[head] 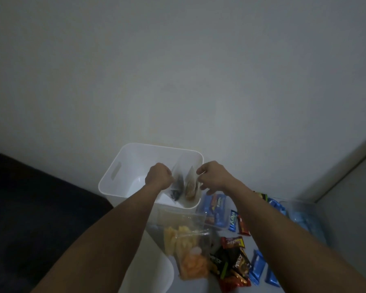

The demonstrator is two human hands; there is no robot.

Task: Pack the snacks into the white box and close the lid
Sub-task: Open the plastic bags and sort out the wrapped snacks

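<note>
The white box [123, 157] stands open against the wall. Two clear bags stand inside it at its right side: one with dark contents [176, 192] and one with brown contents [190, 188]. My left hand [158, 175] is over the box with curled fingers pinching the edge of the dark bag. My right hand [212, 176] hovers at the box's right rim beside the brown bag, fingers loosely bent; I cannot tell whether it touches the bag. A white lid [154, 273] lies near the bottom under my left forearm.
On the floor in front of the box lie clear bags of yellow and orange chips [188, 250], a clear tub of blue packets [217, 210], several small wrapped snacks [239, 265], and blue packets [306, 223] at right. A dark surface [30, 208] lies to the left.
</note>
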